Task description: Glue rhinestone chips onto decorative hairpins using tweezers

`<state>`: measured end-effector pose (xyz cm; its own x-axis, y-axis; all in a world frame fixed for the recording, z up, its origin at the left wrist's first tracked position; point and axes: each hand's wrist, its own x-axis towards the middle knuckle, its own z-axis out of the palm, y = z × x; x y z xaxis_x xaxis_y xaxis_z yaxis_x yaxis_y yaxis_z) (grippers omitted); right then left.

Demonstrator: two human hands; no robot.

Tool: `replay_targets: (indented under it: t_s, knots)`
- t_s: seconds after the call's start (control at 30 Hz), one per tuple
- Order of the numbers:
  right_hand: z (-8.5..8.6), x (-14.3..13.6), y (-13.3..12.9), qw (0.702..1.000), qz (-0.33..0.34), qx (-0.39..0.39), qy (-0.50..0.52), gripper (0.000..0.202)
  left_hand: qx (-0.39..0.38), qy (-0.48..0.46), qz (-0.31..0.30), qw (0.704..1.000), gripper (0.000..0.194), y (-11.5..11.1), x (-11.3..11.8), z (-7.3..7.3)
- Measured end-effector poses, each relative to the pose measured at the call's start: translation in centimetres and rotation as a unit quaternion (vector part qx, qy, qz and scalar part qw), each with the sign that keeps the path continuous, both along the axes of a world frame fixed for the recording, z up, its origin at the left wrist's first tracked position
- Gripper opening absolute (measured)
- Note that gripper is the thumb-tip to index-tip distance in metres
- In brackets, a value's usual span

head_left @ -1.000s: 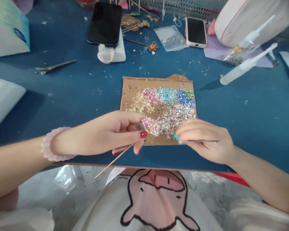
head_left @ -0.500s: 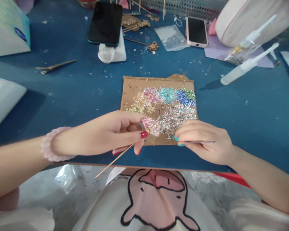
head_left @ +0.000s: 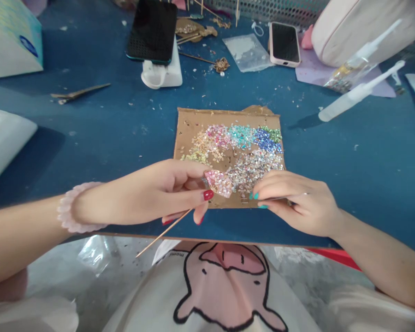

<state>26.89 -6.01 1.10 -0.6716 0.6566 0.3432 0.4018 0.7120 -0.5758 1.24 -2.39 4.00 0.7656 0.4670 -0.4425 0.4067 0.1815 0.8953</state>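
Tipped slightly since the earlier frame, the tool sits between pinched fingers of my right hand; my left hand pinches the pink piece over the cardboard, presumably keeping gems close.

I see a board on the table, with piles of bits on it. The left hand is over its near left corner, the right hand over its near right one. Behind the board, one phone sits on a block. Another phone is further right, and a bag lies between them. What may be a clip lies left, a bottle right.
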Motion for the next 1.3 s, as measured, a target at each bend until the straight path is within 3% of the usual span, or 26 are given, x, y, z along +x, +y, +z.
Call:
replay_targets:
  t_s: [1.3]
  knots:
    - [-0.03,-0.09,-0.08,1.0,0.007,0.0,0.022,0.01,0.001,0.022,-0.006,1.0,0.014,-0.07,0.16,0.11]
